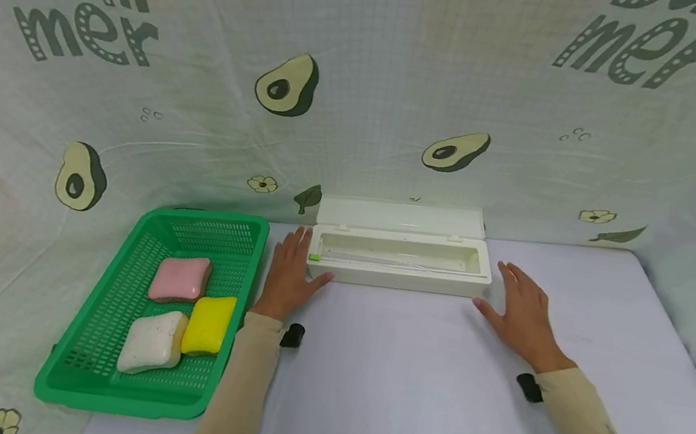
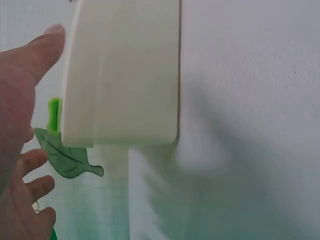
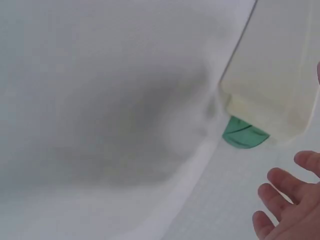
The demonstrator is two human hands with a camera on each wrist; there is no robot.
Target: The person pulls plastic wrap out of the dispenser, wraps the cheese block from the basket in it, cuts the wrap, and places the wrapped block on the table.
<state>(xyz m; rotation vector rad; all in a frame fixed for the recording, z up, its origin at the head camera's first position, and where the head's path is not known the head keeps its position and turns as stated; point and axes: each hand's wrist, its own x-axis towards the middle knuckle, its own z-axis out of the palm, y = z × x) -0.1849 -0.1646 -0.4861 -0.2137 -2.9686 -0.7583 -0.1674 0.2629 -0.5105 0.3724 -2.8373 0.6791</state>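
Note:
A white, long plastic box [image 1: 399, 281], which looks like a cling film dispenser, lies at the back of the table with its lid [image 1: 403, 217] raised. Its long compartment shows no roll inside. A small green slider [image 1: 315, 258] sits at the left end of the front rail. Beside that left end is my left hand [image 1: 291, 277], fingers extended and thumb apart. My right hand [image 1: 521, 315] is spread near the right end. Both wrist views show the box's front face [image 2: 130, 75] and loosely extended fingers that grip nothing; whether either hand touches the box I cannot tell.
On the left stands a green plastic basket [image 1: 112, 404] holding a pink sponge [image 1: 179, 279], a yellow sponge [image 1: 209, 324] and a white sponge [image 1: 150, 341]. Behind the white table [image 1: 401, 395] hangs a printed avocado sheet [image 1: 374, 60], close to the raised lid.

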